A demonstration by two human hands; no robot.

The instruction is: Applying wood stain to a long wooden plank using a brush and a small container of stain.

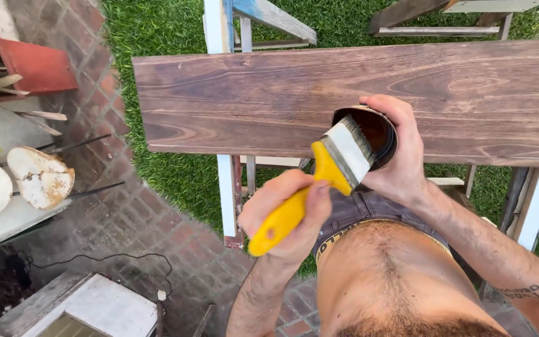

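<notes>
The left hand (288, 212) clamps a yellow-handled flat paintbrush (319, 181); the right hand (400, 156) grips a round can of dark stain (375, 132), apparently loading bristles; next comes dipping, then stroking the brown-stained wooden plank (282, 93).

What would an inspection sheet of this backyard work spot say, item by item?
Surface: stained brown plank lying across white trestles over grass.
Job's things: yellow-handled brush; dark container of brown liquid.
Clutter: red planter, rusty white discs on a side table at left.
Fingers: left hand grips the brush handle; right hand wraps the container.
Cables: black cord on the brick paving.
Surroundings: grass, brick paving, white box.
</notes>
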